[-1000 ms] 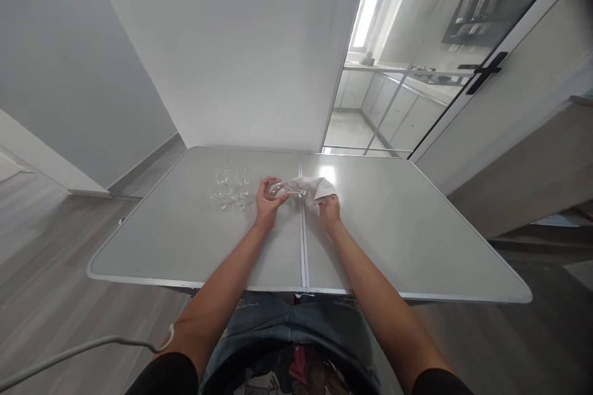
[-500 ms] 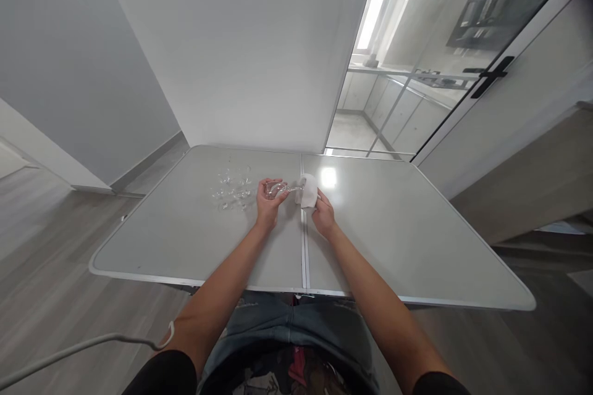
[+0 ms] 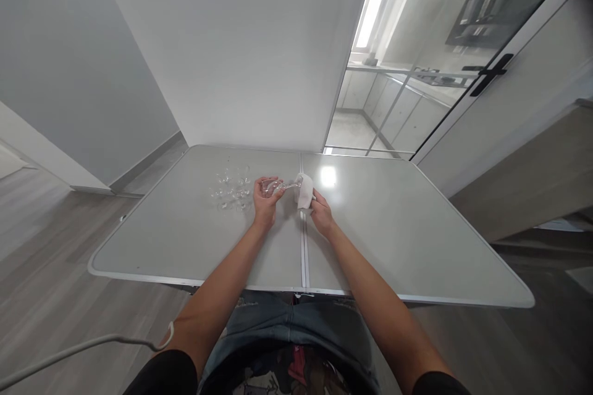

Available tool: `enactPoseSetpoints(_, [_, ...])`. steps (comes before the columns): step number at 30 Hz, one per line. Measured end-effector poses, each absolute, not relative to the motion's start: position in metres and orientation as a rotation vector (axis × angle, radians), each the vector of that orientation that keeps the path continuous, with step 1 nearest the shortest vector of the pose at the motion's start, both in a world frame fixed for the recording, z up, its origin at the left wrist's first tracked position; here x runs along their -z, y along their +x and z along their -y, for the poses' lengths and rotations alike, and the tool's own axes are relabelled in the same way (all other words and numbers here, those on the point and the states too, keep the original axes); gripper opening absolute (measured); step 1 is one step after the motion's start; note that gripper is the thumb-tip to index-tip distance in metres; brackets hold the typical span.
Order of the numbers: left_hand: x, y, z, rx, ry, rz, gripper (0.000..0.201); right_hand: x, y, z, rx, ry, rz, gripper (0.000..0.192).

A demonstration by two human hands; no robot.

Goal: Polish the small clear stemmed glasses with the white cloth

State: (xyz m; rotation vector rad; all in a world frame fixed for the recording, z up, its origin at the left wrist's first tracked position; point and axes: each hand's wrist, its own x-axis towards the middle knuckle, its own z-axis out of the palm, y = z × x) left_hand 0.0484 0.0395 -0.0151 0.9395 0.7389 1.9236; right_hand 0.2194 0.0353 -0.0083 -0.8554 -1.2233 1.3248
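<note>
Held sideways above the table's middle is a clear stemmed glass [image 3: 273, 187], its bowl to the left and its stem pointing right. My left hand [image 3: 264, 208] is closed around the bowl. A white cloth or tissue [image 3: 304, 192] covers the foot end of the glass. My right hand [image 3: 322, 215] grips that white piece from the right; some of its fingers are hidden behind it. Left of my left hand, several small clear glass-like things [image 3: 233, 190] lie in a cluster on the table; their exact kind is too faint to tell.
The grey folding table [image 3: 389, 241] has a seam down its middle and a pale metal rim. Behind it stands a white wall [image 3: 241, 55], with a glass door [image 3: 393, 111] at the right. A white cable [image 3: 92, 341] runs by my left arm.
Both hands have shifted slightly left with the glass. The white piece has turned a little at the foot end, and both grips remain closed.
</note>
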Motion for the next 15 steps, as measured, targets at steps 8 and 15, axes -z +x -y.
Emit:
enactPoseSetpoints(8, [0.0184, 0.0457, -0.0407, -1.896, 0.944, -0.763, 0.061, 0.0037, 0.2215, -0.032, -1.243, -0.844, 1.265, 0.056])
enactPoseSetpoints(15, [0.0181, 0.0454, -0.0412, -1.922, 0.947, -0.771, 0.062, 0.0046, 0.2204, -0.0338, -1.321, -0.847, 1.25, 0.059])
